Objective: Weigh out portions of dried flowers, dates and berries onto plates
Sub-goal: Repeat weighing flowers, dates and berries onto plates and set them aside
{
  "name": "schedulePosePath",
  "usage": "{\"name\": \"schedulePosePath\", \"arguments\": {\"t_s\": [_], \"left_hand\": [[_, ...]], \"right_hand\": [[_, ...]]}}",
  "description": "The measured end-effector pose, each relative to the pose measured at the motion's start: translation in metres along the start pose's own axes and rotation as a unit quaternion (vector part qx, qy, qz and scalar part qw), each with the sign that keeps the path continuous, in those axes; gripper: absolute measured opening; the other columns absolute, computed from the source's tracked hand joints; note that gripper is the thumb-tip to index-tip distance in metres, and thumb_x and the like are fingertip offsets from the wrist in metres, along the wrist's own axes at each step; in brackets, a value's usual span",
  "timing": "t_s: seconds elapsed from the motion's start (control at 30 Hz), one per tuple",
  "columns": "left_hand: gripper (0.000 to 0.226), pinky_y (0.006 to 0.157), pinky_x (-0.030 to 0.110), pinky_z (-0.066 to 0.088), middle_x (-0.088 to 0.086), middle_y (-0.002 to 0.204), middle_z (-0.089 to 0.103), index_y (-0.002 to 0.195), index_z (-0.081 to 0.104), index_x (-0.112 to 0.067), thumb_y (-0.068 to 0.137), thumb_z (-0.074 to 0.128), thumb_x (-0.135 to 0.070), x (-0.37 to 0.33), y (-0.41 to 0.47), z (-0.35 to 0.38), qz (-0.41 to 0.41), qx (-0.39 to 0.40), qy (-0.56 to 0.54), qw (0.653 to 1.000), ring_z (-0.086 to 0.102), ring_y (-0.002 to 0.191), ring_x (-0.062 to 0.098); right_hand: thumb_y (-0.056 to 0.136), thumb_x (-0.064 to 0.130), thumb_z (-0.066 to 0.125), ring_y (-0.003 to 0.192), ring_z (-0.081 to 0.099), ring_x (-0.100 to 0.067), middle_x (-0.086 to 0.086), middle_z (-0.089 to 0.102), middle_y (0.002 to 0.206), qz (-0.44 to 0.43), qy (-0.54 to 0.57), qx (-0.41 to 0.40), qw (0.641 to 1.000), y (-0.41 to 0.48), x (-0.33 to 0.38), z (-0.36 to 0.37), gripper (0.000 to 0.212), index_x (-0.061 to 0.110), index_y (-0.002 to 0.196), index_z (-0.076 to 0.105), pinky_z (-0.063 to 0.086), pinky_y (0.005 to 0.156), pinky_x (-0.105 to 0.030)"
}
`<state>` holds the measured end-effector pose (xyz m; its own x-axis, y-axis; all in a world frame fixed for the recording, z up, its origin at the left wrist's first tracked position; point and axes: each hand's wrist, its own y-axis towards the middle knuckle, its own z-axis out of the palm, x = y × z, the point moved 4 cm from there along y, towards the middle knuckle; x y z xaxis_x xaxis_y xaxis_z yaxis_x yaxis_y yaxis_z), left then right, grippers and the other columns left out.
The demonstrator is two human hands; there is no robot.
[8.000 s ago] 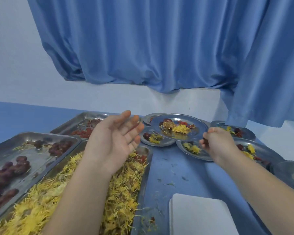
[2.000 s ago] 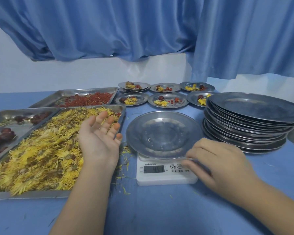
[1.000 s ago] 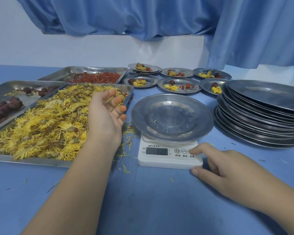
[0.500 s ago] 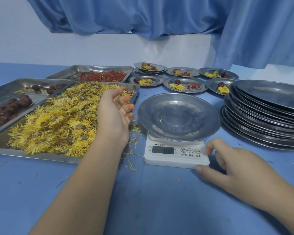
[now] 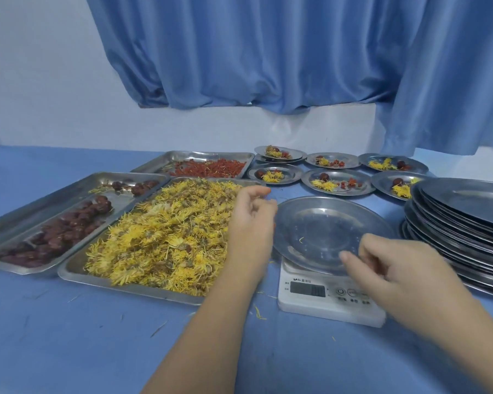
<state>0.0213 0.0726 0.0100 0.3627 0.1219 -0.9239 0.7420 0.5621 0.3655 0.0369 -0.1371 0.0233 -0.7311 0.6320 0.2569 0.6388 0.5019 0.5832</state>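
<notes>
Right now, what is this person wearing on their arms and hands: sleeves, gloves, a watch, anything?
Nothing shows. The left hand and right hand have no gloves, and neither wrist carries a watch or bracelet. The left forearm and right forearm are uncovered to the frame edge, with no sleeve in view. The right hand is motion-blurred, so a ring cannot be ruled out.

We log the scale (image 5: pixel 325 297) near table (image 5: pixel 69 351) centre, with an empty plate (image 5: pixel 325 223) on it. Just beside it at nine o'clock lies the flower tray (image 5: pixel 165 234), and the date tray (image 5: pixel 54 223) farther out at nine. The berry tray (image 5: pixel 208 167) sits at eleven, behind the flowers. Filled plates (image 5: pixel 336 182) stand in two rows at twelve. The plate stack (image 5: pixel 464 223) is at three.
</notes>
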Motion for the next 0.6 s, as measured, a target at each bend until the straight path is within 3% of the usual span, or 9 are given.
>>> {"name": "schedulePosePath", "arguments": {"t_s": [0.13, 0.27, 0.37, 0.47, 0.53, 0.6], "left_hand": [[0.025, 0.055, 0.013, 0.044, -0.005, 0.091, 0.056, 0.106, 0.057, -0.032, 0.090, 0.058, -0.013, 0.002, -0.007, 0.007, 0.043, 0.049, 0.106, 0.992, 0.050, 0.062, -0.002], [0.024, 0.072, 0.007, 0.042, -0.015, 0.105, 0.051, 0.101, 0.055, -0.040, 0.088, 0.059, -0.020, 0.000, -0.004, -0.005, 0.101, 0.060, 0.239, 0.964, 0.053, 0.086, -0.004], [0.020, 0.069, 0.014, 0.042, -0.020, 0.103, 0.053, 0.092, 0.056, -0.043, 0.086, 0.058, -0.024, -0.015, 0.020, -0.037, 0.126, 0.047, 0.357, 0.924, 0.054, 0.085, -0.004], [0.016, 0.058, 0.019, 0.045, -0.014, 0.103, 0.060, 0.096, 0.061, -0.037, 0.090, 0.058, -0.022, -0.032, 0.060, -0.078, 0.080, 0.058, 0.499, 0.861, 0.059, 0.071, 0.000], [0.020, 0.077, 0.029, 0.055, -0.006, 0.118, 0.063, 0.109, 0.064, -0.032, 0.093, 0.059, -0.023, -0.029, 0.083, -0.094, 0.036, 0.118, 0.609, 0.783, 0.063, 0.089, 0.009], [0.031, 0.098, 0.036, 0.048, -0.002, 0.132, 0.060, 0.124, 0.062, -0.029, 0.093, 0.061, -0.031, -0.017, 0.092, -0.097, -0.001, 0.199, 0.649, 0.735, 0.059, 0.111, 0.015]], "right_hand": [[0.088, 0.030, 0.047, 0.034, 0.037, -0.021, 0.003, 0.031, 0.038, -0.040, -0.035, -0.091, 0.994, 0.009, 0.010, -0.001, 0.043, 0.021, 0.051, 0.026, 0.035, 0.038, -0.027], [0.085, 0.038, 0.041, 0.036, 0.031, -0.015, 0.006, 0.024, 0.041, -0.036, -0.043, -0.089, 0.994, -0.006, -0.004, 0.004, 0.040, 0.023, 0.054, 0.021, 0.029, 0.040, -0.029], [0.084, 0.042, 0.041, 0.037, 0.031, -0.013, 0.009, 0.021, 0.042, -0.029, -0.021, -0.076, 0.996, -0.003, -0.008, 0.003, 0.041, 0.026, 0.054, 0.018, 0.031, 0.047, -0.031], [0.083, 0.042, 0.042, 0.037, 0.031, -0.013, 0.010, 0.020, 0.042, -0.034, -0.001, -0.068, 0.997, 0.001, -0.002, 0.005, 0.041, 0.026, 0.055, 0.017, 0.033, 0.041, -0.031], [0.084, 0.041, 0.042, 0.037, 0.032, -0.013, 0.009, 0.021, 0.043, -0.051, 0.001, -0.052, 0.997, 0.000, 0.004, 0.011, 0.041, 0.023, 0.054, 0.020, 0.034, 0.040, -0.025], [0.084, 0.040, 0.042, 0.037, 0.030, -0.011, 0.010, 0.021, 0.044, -0.069, 0.005, -0.036, 0.997, -0.002, 0.006, 0.015, 0.040, 0.022, 0.054, 0.023, 0.032, 0.040, -0.023]]}}
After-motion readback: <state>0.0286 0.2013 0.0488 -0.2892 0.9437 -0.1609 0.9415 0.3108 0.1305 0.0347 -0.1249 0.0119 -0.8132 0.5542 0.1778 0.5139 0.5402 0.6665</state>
